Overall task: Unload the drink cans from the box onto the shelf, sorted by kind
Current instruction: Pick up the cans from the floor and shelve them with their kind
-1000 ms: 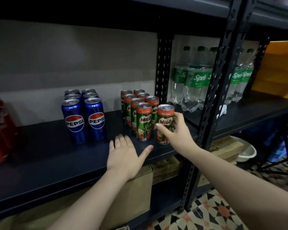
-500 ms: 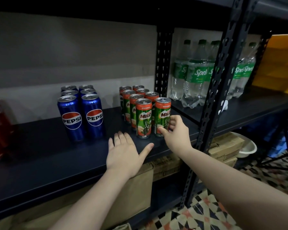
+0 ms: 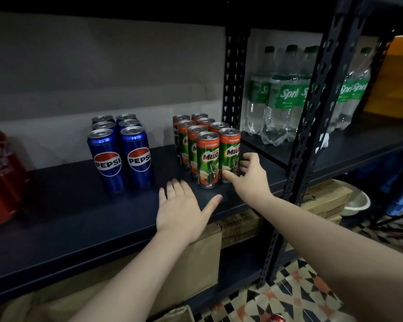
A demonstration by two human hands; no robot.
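Flat on the dark shelf board (image 3: 56, 228) lies my left hand (image 3: 183, 209), fingers spread and straight, just in front of the Milo cans (image 3: 197, 138). Beside it my right hand (image 3: 247, 176) curls loosely at the foot of the front-right Milo can (image 3: 229, 155), thumb tip touching its base; whether the fingers grip it I cannot tell. Pepsi cans (image 3: 121, 154) stand in two rows to the left, apart from the Milo block. Red Coca-Cola cans (image 3: 0, 173) sit at the far left. Sprite bottles (image 3: 279, 101) fill the next bay.
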